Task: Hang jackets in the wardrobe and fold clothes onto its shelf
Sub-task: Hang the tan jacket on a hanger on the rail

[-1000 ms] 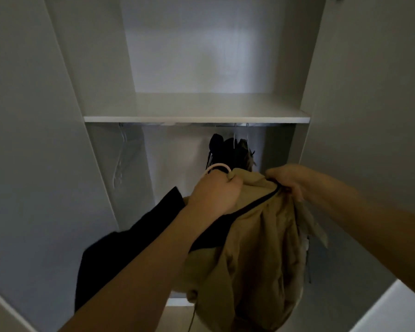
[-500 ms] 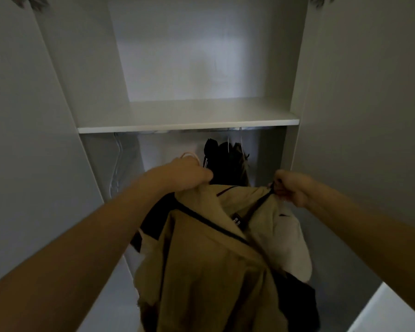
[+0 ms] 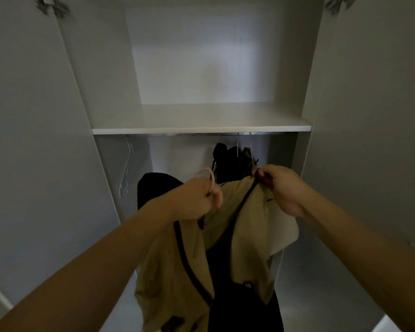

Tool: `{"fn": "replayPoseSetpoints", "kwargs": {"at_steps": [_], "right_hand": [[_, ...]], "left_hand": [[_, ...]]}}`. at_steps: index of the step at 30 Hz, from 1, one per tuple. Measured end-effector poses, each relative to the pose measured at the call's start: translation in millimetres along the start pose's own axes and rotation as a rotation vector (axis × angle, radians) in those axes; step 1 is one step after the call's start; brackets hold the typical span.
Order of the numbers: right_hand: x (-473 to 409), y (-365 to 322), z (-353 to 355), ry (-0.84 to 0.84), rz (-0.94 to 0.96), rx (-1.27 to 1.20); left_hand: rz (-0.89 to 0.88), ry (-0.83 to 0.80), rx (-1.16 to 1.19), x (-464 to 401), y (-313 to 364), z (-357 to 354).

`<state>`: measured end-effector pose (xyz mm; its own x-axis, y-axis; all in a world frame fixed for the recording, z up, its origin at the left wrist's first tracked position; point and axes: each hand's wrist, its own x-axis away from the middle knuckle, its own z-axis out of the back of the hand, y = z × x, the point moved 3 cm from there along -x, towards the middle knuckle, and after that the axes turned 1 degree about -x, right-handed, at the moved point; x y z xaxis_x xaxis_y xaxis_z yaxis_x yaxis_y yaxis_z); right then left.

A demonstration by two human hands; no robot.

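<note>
While both hands grip one tan jacket [image 3: 247, 226], left hand [image 3: 197, 200] clutching its hanger [image 3: 210, 178], right hand [image 3: 283, 188] pinching collar.

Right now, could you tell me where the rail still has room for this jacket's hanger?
The rail looks bare between the empty hangers at its left end and the dark hanging clothes right of centre. The right stretch is crowded. The left hand grips the hanger hook, and the right hand pinches the tan jacket. The shelf above is bare.
</note>
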<state>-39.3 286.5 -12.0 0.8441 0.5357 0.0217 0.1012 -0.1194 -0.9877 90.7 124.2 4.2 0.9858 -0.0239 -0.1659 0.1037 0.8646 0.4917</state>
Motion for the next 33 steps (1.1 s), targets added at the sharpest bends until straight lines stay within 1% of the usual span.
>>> {"fn": "replayPoseSetpoints", "kwargs": {"at_steps": [3,5,7,9,10,12,16,17,20,21,22,24,27,29,31,33], "right_hand": [[7.9,-13.3,-19.0,-0.213,0.081,0.148],[12.4,-22.0,-22.9,-0.301,0.082,0.165],[16.2,-28.7,-24.5,-0.358,0.065,0.128],[19.0,-31.5,-28.8,-0.409,0.063,0.120],[20.4,-32.0,-31.4,-0.414,0.076,0.148],[22.0,-31.0,-33.5,-0.401,0.111,0.214],[16.4,-34.8,-11.6,-0.277,0.181,0.210],[14.7,-33.6,-6.5,-0.297,0.190,0.280],[14.8,-11.5,-9.9,-0.523,0.128,0.659],[13.3,-4.0,-11.8,-0.556,0.136,0.760],[11.4,-0.9,-14.2,-0.554,0.174,0.822],[9.6,-1.9,-19.7,-0.552,0.238,0.856],[9.8,-2.4,-27.8,-0.619,0.322,0.877],[7.1,0.2,-29.3,-0.591,0.357,0.915],[4.2,-3.8,-24.5,-0.499,0.386,0.930],[1.3,-10.4,-15.4,-0.405,0.360,0.858]], "left_hand": [[-0.009,0.216,0.122,-0.4,-0.2,-6.7],[-0.042,0.349,0.141,-0.4,2.3,-3.9],[-0.021,0.420,0.139,-3.6,2.7,-0.1],[0.028,0.378,0.113,-9.1,1.5,-1.9],[0.019,0.344,0.120,-11.8,3.0,-4.8],[0.013,0.318,0.215,-16.2,2.9,-8.6],[0.025,0.330,0.384,-15.6,1.6,-6.4],[0.024,0.337,0.406,-15.1,2.7,-4.8],[0.008,0.343,0.427,-15.7,6.5,-1.4],[-0.002,0.340,0.422,-16.2,8.0,-0.4],[-0.011,0.336,0.411,-16.4,9.8,0.6],[-0.028,0.318,0.390,-16.4,12.6,0.9],[-0.049,0.297,0.400,-14.5,16.2,2.6],[-0.050,0.290,0.392,-13.7,16.1,7.0],[-0.019,0.316,0.379,-12.7,10.6,11.1],[0.045,0.437,0.279,-8.4,0.7,12.8]]}}
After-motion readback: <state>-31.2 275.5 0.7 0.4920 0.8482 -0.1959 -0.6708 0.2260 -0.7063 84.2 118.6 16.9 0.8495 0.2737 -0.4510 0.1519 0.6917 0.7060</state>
